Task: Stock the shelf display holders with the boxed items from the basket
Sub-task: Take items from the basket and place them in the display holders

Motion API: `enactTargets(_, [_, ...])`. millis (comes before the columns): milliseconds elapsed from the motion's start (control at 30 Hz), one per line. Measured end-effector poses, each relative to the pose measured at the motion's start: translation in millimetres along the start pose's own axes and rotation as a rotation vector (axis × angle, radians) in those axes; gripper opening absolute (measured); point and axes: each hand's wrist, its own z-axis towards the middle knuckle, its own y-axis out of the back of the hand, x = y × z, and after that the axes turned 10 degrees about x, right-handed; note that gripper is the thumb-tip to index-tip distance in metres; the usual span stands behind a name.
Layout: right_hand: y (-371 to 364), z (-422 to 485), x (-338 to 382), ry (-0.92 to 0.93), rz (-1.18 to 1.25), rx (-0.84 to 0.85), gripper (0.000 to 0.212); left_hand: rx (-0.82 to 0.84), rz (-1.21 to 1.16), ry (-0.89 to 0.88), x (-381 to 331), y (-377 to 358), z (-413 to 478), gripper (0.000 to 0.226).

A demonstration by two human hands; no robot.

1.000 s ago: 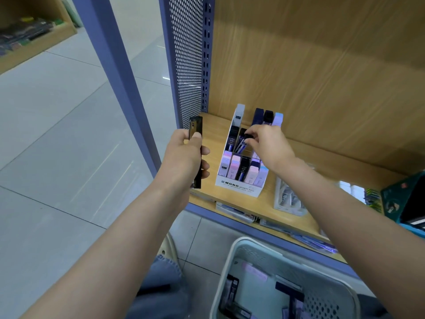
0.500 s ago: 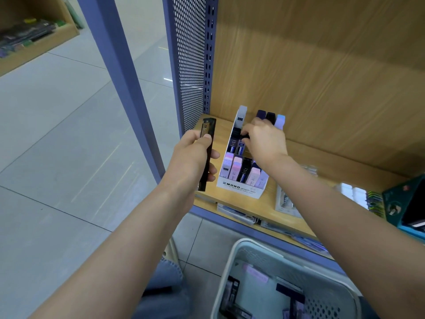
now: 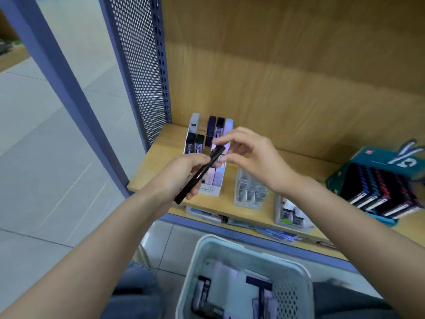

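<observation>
Both hands now meet in front of the display holder: the right hand [image 3: 250, 157] has left its slots, and the left hand [image 3: 181, 176] has swung its slim black box [image 3: 200, 176] across. Below the wooden shelf [image 3: 161, 162], the basket [image 3: 292, 300] holds more boxes [image 3: 202, 293]. The white display holder [image 3: 210, 191] stands on the shelf, partly filled. The left hand grips the tilted black box low down. The right thumb and forefinger curl about its top end; I cannot tell whether they touch it
</observation>
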Motion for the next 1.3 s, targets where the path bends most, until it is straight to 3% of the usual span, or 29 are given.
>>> enactTargets(133, [26,-42,-5,-0.047,0.037,-0.048,0.016,0.122,0.016,-0.041,2,-42,12,0.02])
enactTargets(300, [59,-105,-17,-0.156,0.31,-0.226,0.022,0.125,0.028,-0.079,9,-104,19,0.026])
enactTargets(500, [112,-191,-51,-0.275,0.353,-0.514,0.019,0.097,0.681,-0.231,32,-146,44,0.019])
enactTargets(600, [141,-234,-79,-0.403,0.157,-0.675,0.016,0.154,0.903,-0.33,29,-186,83,0.008])
enactTargets(667, [157,-260,-99,-0.509,0.004,-0.733,0.006,0.201,1.044,-0.401,21,-220,108,0.019])
enactTargets(733, [168,-278,-117,-0.582,-0.102,-0.774,0.011,0.238,1.123,-0.502,12,-252,129,0.029])
enactTargets(933, [184,-297,-157,-0.654,-0.25,-0.665,0.005,0.314,1.402,-0.707,16,-306,180,0.042])
enactTargets(1100, [185,-297,-186,-0.645,-0.296,-0.54,0.009,0.347,1.563,-0.651,31,-295,207,0.045])
enactTargets(1300, [182,-286,-207,-0.695,-0.359,-0.441,0.016,0.372,1.533,-0.648,41,-288,208,0.042])
